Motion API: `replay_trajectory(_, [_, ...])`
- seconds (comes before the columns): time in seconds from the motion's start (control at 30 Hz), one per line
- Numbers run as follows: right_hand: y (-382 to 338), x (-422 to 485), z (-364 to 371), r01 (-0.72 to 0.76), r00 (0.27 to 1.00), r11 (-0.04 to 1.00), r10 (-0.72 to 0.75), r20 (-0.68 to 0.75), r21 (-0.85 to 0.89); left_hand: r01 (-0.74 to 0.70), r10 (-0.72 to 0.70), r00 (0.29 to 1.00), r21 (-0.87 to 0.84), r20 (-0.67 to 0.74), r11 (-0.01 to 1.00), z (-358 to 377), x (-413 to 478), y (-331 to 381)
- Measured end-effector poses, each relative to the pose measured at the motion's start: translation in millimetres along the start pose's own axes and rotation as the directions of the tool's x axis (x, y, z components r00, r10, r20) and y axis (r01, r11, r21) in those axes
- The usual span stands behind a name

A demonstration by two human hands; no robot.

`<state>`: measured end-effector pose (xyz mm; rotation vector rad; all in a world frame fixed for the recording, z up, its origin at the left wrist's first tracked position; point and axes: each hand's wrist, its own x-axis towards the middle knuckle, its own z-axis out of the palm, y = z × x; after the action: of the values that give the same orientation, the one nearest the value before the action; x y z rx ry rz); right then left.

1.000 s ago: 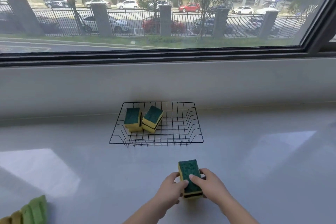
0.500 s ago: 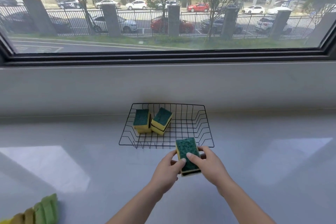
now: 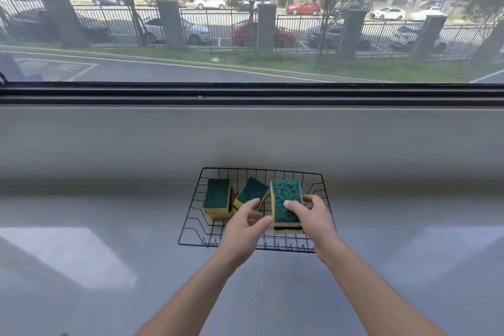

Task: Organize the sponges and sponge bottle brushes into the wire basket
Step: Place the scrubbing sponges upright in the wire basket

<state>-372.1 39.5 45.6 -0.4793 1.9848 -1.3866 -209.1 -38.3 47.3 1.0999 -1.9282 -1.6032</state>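
A black wire basket (image 3: pixel 324 188) stands on the grey counter against the low wall. Inside it, at the left, a green-topped yellow sponge stack (image 3: pixel 217 196) lies flat, and a second sponge (image 3: pixel 252 191) leans tilted beside it. My right hand (image 3: pixel 313 217) grips a third stack of green and yellow sponges (image 3: pixel 286 198) from the right side and holds it over the basket's middle. My left hand (image 3: pixel 244 229) hovers beside it with fingers spread; its thumb touches the stack's left edge and its forefinger reaches over the tilted sponge.
The grey counter (image 3: pixel 109 267) stretches wide to both sides of the basket. Behind the basket rises a low grey wall (image 3: pixel 245 139) under a large window. A sliver of something green (image 3: pixel 64 333) shows at the bottom left edge.
Both hands carried the sponge stack forward from the counter to above the basket. My left hand has loosened from the stack. The view shifted, so the green things at the left have almost left the frame.
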Motion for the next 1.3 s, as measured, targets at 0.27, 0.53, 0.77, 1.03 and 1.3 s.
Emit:
replay_trajectory(0.27, [31,76,26,-0.158,0.987,0.964,0.159,-0.013,-0.215,-0.143,0.288,0.952,0.680,-0.104,0.719,-68,71,-38])
replay_trajectory(0.53, [50,99,45,-0.197,0.980,0.969,0.196,-0.026,-0.151,-0.166,0.238,0.970,0.874,0.060,0.457,-66,95,-72])
replay_trajectory(0.77, [44,109,59,-0.116,0.993,0.970,0.114,-0.025,-0.214,-0.167,0.262,0.964,0.850,0.035,0.500,-64,96,-78])
replay_trajectory(1.03, [44,113,62,-0.106,0.994,0.978,0.107,-0.005,-0.182,-0.151,0.257,0.966,0.840,0.014,0.520,-63,97,-78])
replay_trajectory(1.3, [50,102,53,-0.062,0.998,0.980,0.064,0.003,-0.188,-0.146,0.271,0.963,0.830,-0.006,0.538,-62,94,-74])
